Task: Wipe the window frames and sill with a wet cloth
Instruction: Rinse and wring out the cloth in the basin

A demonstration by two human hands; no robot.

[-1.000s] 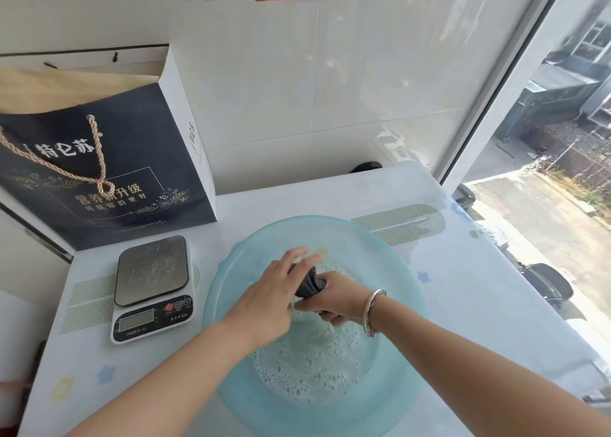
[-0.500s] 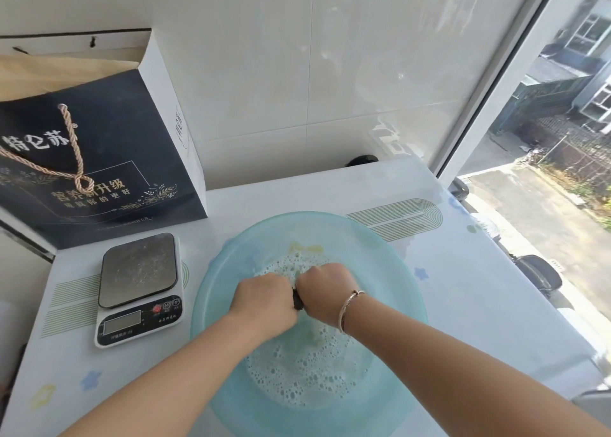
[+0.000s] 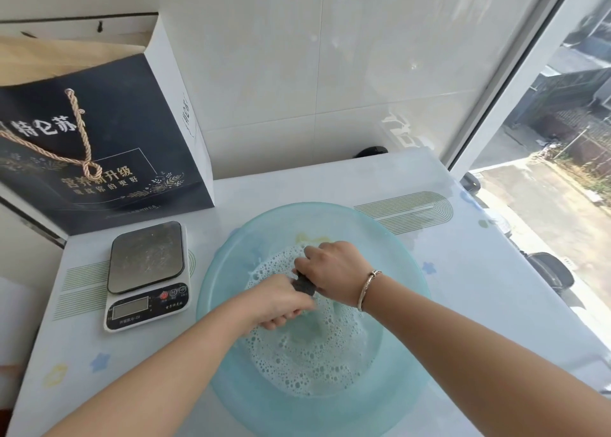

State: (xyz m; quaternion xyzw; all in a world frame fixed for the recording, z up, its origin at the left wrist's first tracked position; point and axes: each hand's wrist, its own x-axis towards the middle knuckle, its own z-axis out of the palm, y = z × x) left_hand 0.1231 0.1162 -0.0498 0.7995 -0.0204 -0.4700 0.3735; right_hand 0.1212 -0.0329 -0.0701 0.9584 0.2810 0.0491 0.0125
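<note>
A dark grey cloth (image 3: 305,285) is bunched into a tight roll over a pale blue plastic basin (image 3: 406,238) of foamy water. My left hand (image 3: 277,299) grips its near end with curled fingers. My right hand (image 3: 334,271), with a silver bangle on the wrist, grips the far end. Only a short piece of cloth shows between the two fists. The white window frame (image 3: 515,82) rises at the right, beside the glass.
A digital kitchen scale (image 3: 147,273) sits left of the basin. A dark blue paper gift bag (image 3: 99,149) with rope handles stands at the back left against the tiled wall. The white patterned tabletop (image 3: 469,291) ends at the window on the right.
My hands closed into fists on the cloth and then turned against each other. The left hand dropped nearer to me, and the right moved farther away.
</note>
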